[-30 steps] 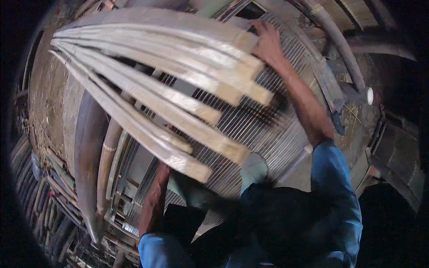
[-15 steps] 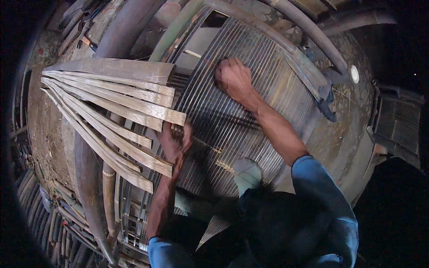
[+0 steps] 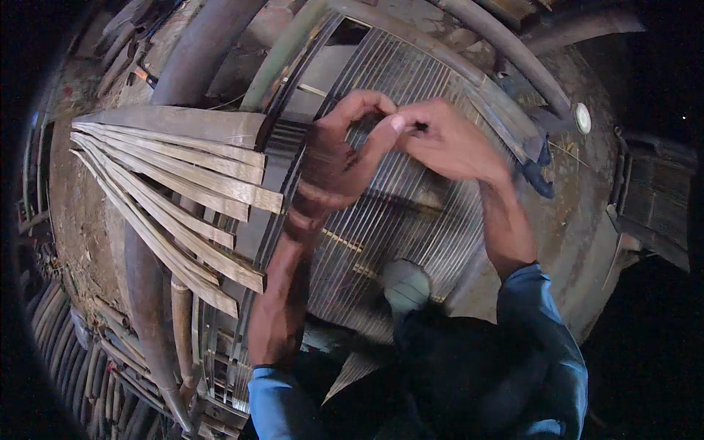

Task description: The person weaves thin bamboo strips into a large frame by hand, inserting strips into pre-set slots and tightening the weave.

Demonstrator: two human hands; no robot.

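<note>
Nearest me, 2 blue sleeves rise toward a mat (image 3: 411, 213) of thin slats. Above it the left hand (image 3: 339, 158) and right hand (image 3: 449, 139) meet, fingers pinched narrow on something small and dark. Judging by that, a fine fastening step; next calls for steady fingertips. Split bamboo strips (image 3: 183, 191) fan out leftward.

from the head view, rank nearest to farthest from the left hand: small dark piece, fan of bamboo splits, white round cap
From the left hand:
1. small dark piece, just right, at the right hand's fingertips
2. fan of bamboo splits, to the left
3. white round cap, far right
</note>
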